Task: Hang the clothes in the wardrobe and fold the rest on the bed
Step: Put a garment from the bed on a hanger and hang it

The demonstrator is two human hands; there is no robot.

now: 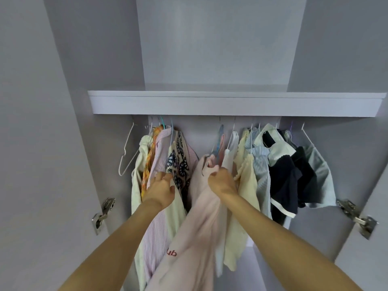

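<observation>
Right hand [223, 181] grips pink garment [201, 223] at its top; left hand [161, 189], fingers relaxed, presses the hung shirts [159, 164] aside. Widen gap first, then hook.

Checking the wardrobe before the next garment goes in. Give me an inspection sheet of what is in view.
Surface: white shelf spans the wardrobe above the hanging clothes; nothing seen on its visible edge.
Job's things: pale pink garment, gripped at its top, trails down toward the camera in the gap between two groups of hung clothes; patterned top to its left, dark top to its right.
Clutter: empty white hanger at far left.
Hands: left hand open, fingers against the left clothes; right hand holds the pink garment's top.
Cables: nothing seen.
Surroundings: both doors open, metal hinges on each side.
</observation>
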